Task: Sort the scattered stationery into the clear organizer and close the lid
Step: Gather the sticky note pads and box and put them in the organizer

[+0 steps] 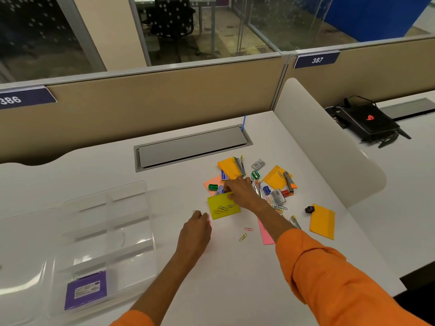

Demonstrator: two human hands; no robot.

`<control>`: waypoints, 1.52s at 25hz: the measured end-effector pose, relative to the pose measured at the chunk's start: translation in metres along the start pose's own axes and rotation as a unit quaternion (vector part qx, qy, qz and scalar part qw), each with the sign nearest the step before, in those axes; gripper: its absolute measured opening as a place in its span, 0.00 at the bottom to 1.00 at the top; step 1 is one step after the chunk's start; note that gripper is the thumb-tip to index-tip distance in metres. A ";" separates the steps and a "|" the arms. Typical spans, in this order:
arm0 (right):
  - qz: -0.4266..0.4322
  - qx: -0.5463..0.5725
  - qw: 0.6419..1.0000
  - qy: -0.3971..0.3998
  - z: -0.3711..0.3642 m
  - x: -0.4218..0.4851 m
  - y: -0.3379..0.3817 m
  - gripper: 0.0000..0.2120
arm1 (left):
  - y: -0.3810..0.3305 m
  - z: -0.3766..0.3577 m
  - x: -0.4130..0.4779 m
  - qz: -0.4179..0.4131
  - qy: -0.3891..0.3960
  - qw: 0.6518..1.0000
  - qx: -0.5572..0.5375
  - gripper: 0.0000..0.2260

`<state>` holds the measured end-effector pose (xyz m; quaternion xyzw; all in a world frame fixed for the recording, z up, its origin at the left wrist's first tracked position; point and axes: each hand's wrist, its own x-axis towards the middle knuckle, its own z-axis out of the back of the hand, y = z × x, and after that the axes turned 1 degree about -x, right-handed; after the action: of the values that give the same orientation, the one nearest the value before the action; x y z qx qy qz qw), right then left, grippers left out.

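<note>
The right grip reaches into the scattered stationery with its fingers curled, thumb and fingertips closed narrowly on the upper edge of a yellow-green note pad, which lies just below and left of it. Several paper clips rest on that pad. Under the fingertips sits a small blue box, with a green sharpener on a salmon note just to its left. The left grip hovers low over the counter, just beside the pad's lower left corner. Its fingertips are narrowed onto a pale green clip, and a sliver of pink paper shows at its right edge. Between the two forearms lie a loose pink clip and a yellow clip, and a pink sheet is partly covered by the right forearm in its rolled orange sleeve. Beyond and to the right of the right grip the pile spreads out: a stapler on an orange pad, a clear staple box, a blue sharpener, a heap of mixed clips, a black sharpener and another orange pad. The clear organizer stands well apart to the left of both grips. Its lid is open and laid out to the left, and a purple packet sits in its nearest compartment.
</note>
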<state>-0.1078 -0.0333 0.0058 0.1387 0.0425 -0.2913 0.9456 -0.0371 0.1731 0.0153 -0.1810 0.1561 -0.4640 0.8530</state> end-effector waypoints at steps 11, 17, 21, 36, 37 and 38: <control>-0.017 0.070 0.997 -0.016 0.002 -0.004 -0.008 0.10 | 0.015 0.011 0.000 0.017 -0.020 1.000 -0.010 0.12; -0.012 0.071 0.990 -0.122 0.022 -0.035 -0.018 0.08 | 0.008 0.020 0.005 0.023 -0.056 0.998 -0.016 0.13; 0.004 0.033 0.981 -0.193 0.029 -0.055 -0.025 0.08 | 0.001 0.026 0.011 0.011 -0.027 1.000 0.002 0.12; -0.030 0.320 0.944 -0.076 0.051 -0.093 0.004 0.04 | -0.014 0.041 0.023 0.118 0.026 0.904 -0.410 0.04; -0.052 0.344 0.935 -0.068 0.051 -0.094 0.006 0.04 | -0.016 0.041 0.021 0.133 0.025 0.887 -0.442 0.04; -0.068 0.363 0.927 -0.064 0.050 -0.095 0.009 0.04 | -0.018 0.042 0.019 0.148 0.027 0.869 -0.471 0.05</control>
<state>-0.1814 0.0103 0.0714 0.4500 -0.1177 -0.3585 0.8094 -0.0223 0.1543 0.0590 -0.5234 0.4043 -0.2089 0.7204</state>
